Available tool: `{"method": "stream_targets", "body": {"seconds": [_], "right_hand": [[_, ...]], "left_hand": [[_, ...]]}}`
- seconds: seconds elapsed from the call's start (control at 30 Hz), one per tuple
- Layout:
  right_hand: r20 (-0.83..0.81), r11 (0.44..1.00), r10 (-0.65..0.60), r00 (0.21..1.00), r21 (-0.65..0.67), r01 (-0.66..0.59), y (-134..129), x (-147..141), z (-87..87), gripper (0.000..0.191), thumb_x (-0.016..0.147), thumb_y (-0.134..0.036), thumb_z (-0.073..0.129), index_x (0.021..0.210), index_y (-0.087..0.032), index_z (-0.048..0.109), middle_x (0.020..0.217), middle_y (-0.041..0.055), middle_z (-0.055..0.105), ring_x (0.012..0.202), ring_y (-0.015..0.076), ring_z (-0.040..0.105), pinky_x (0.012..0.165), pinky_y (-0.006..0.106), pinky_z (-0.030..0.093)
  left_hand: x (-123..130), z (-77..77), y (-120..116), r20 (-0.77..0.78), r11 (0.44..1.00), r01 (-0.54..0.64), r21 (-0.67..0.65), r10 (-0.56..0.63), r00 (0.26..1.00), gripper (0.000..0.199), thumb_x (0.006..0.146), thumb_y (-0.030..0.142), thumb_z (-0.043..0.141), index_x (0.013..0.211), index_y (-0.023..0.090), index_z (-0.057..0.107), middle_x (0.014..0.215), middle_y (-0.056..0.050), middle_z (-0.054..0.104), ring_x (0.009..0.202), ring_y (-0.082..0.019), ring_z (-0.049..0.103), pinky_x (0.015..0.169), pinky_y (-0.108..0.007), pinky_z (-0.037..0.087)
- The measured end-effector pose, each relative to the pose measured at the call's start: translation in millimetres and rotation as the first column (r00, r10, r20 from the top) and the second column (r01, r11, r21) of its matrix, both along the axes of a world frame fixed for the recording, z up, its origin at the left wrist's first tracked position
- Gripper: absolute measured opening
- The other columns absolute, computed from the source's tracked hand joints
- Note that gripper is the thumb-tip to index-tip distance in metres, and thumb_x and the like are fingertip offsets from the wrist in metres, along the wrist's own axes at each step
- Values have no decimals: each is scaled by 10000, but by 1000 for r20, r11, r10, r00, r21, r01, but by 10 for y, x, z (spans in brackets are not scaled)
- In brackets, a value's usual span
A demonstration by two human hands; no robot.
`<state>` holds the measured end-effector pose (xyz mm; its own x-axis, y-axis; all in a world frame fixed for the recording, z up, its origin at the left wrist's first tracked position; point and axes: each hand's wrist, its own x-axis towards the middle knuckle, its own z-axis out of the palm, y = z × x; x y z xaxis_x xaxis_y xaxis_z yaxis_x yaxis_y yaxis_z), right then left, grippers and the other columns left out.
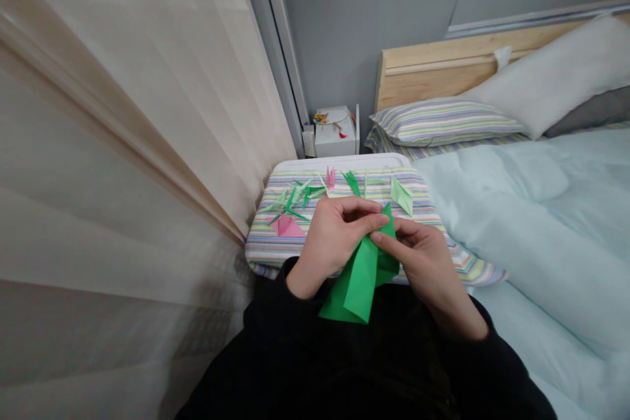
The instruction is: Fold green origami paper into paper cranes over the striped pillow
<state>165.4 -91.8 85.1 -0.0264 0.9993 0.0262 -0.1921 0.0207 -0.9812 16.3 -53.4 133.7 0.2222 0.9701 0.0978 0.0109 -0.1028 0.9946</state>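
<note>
A sheet of green origami paper (361, 282), partly folded, hangs between my two hands above the near edge of a small table. My left hand (332, 236) pinches its upper part with thumb and fingers. From the other side, my right hand (423, 252) grips it too, the two thumb tips close together near the pointed top. Past my hands, several folded paper pieces in green and pale green (300, 193) lie on the striped cloth (268, 252). Among them are a pink folded piece (330, 178), a flat pink paper (288, 227) and a pale green diamond-shaped fold (401, 196).
A cream curtain (147, 111) hangs along the left. To the right is a bed with a pale blue quilt (531, 210), a striped pillow (447, 121) and a wooden headboard (428, 72). Behind the table stands a white bedside cabinet (335, 143) with small ornaments on top.
</note>
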Motion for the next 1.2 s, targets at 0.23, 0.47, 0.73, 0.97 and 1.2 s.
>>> {"method": "stream_targets", "body": {"seconds": [0.23, 0.47, 0.73, 0.97, 1.2], "right_hand": [[20, 999, -36, 999, 24, 36, -24, 20, -8, 259, 756, -443, 853, 746, -206, 749, 677, 0, 671, 598, 145, 543, 564, 284, 416], [39, 992, -68, 997, 108, 63, -49, 25, 39, 248, 797, -430, 814, 697, -213, 744, 657, 6, 653, 629, 160, 554, 576, 291, 421], [94, 974, -162, 982, 172, 144, -74, -14, 114, 265, 806, -372, 795, 619, -209, 701, 594, -14, 573, 593, 133, 467, 572, 283, 383], [98, 974, -164, 982, 171, 145, -78, -38, 146, 263, 794, -362, 789, 608, -203, 691, 589, -11, 567, 593, 133, 464, 562, 278, 382], [106, 984, -103, 989, 155, 85, -82, -4, 81, 254, 816, -362, 784, 647, -193, 698, 614, -16, 578, 606, 128, 476, 583, 275, 385]], "left_hand": [[-7, 12, -23, -2, 1000, 13, -2, -13, 1000, 187, 670, 236, 874, 823, 152, 807, 797, -51, 792, 723, -170, 706, 687, -280, 551], [-25, 42, -37, 42, 998, 54, -22, -53, 998, 204, 656, 244, 882, 815, 151, 795, 803, -54, 791, 754, -197, 729, 719, -307, 580], [48, 56, -92, -19, 997, 21, 77, -19, 1000, 144, 720, 255, 839, 748, 153, 741, 699, -13, 706, 648, -132, 624, 621, -255, 492], [105, 58, -109, 50, 998, -19, 52, 16, 999, 153, 735, 272, 833, 715, 155, 736, 704, -16, 716, 652, -129, 628, 627, -252, 506], [95, 47, -91, 113, 999, -11, 41, 6, 994, 159, 709, 276, 857, 709, 152, 757, 702, -21, 739, 672, -140, 664, 648, -252, 533]]}}
